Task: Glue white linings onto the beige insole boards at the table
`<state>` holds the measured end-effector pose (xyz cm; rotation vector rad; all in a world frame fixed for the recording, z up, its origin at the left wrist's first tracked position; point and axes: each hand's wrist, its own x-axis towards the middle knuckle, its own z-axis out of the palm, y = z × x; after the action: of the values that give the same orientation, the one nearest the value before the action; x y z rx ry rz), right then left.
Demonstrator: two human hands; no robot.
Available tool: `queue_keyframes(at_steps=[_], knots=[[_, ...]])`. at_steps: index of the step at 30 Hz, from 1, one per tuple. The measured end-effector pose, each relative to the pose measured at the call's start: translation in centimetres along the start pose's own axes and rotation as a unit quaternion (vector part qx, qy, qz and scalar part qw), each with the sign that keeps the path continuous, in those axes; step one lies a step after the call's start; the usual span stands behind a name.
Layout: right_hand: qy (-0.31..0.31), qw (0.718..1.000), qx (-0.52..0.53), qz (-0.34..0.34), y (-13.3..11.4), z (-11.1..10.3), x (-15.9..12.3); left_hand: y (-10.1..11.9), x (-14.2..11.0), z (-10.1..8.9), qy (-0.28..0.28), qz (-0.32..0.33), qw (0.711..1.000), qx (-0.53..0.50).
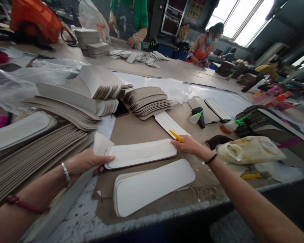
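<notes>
From where I stand: the white panel is held just above or on the tabletop; cannot tell which. Left hand has its left end pinched, thumb on top, other fingers beneath. Right hand, fingers closed round a yellow tool, meets the panel's right end. A low stack of similar panels lies on the near side; a stained plastic jug rests beyond the right wrist.

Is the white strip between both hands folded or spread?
Spread: the white strip extends straight from left hand to right hand, no fold showing.
</notes>
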<state>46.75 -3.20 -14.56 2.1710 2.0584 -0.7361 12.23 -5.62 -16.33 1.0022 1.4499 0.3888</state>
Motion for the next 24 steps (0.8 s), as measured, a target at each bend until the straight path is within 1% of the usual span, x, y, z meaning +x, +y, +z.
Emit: queue_keyframes(at_steps=[3,5,6,8,10,11,12,14,16,18,19,21,24], knots=[[0.095,0.995,-0.006,0.007,0.9,-0.6,-2.5,-0.4,-1.1,-0.9,0.049,-0.007,0.999,0.001],[0.166,0.985,0.038,0.007,1.2,-1.2,-5.0,-0.9,-2.3,-1.2,0.084,-0.01,0.996,0.002],[0.196,0.978,0.074,0.002,1.2,-1.4,-6.4,-1.3,-3.0,-1.1,0.091,-0.011,0.996,-0.002],[0.239,0.959,0.154,-0.015,0.5,-1.5,-9.1,-2.3,-4.5,-0.4,0.095,-0.005,0.995,0.003],[0.255,0.939,0.23,-0.028,-0.8,-0.9,-11.4,-3.5,-5.8,1.2,0.089,0.005,0.995,0.034],[0.248,0.929,0.274,-0.029,-1.7,-0.3,-12.3,-4.0,-6.4,2.2,0.083,0.004,0.995,0.056],[0.228,0.918,0.322,-0.028,-2.6,0.5,-13.0,-4.5,-6.8,3.2,0.072,-0.001,0.995,0.069],[0.17,0.89,0.421,-0.032,-4.5,2.5,-13.7,-5.2,-7.5,5.1,0.068,-0.004,0.995,0.073],[0.112,0.858,0.5,-0.041,-6.2,4.5,-13.9,-5.5,-7.9,6.4,0.08,-0.001,0.995,0.06],[0.076,0.83,0.55,-0.046,-7.5,6.4,-13.9,-5.5,-8.1,7.0,0.093,0.001,0.995,0.041],[0.066,0.821,0.565,-0.045,-8.0,7.2,-13.8,-5.4,-8.2,7.1,0.096,0.001,0.995,0.032],[0.057,0.809,0.584,-0.036,-8.8,8.5,-13.6,-5.3,-8.2,7.0,0.094,0.003,0.995,0.012],[0.048,0.795,0.604,-0.02,-9.7,9.8,-13.4,-5.3,-8.2,6.8,0.083,0.01,0.996,-0.011]])
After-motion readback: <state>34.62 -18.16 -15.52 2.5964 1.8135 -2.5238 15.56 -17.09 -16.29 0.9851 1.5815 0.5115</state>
